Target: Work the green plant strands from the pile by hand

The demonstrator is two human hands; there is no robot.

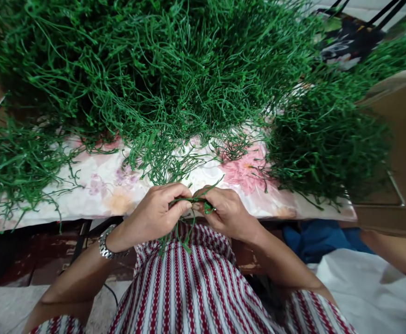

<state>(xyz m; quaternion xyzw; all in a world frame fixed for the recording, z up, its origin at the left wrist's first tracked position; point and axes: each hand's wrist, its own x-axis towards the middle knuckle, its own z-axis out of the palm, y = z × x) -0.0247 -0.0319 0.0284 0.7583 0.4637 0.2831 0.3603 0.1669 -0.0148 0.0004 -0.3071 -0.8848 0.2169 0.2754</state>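
Pinching green strands (208, 207): left grip (157, 209), right grip (228, 211).

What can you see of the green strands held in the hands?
The green strands are thin and bent, with branching tips; whether plastic or plant, I cannot tell. Fingers of the left hand and right hand pinch them near the edge of the floral cloth. One end points up above the right hand; others hang before the striped garment.

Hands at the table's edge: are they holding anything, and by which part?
Yes: the left hand and right hand pinch thin green strands partway along, leaving loose ends hanging below. The exact spot on each strand can't be told.
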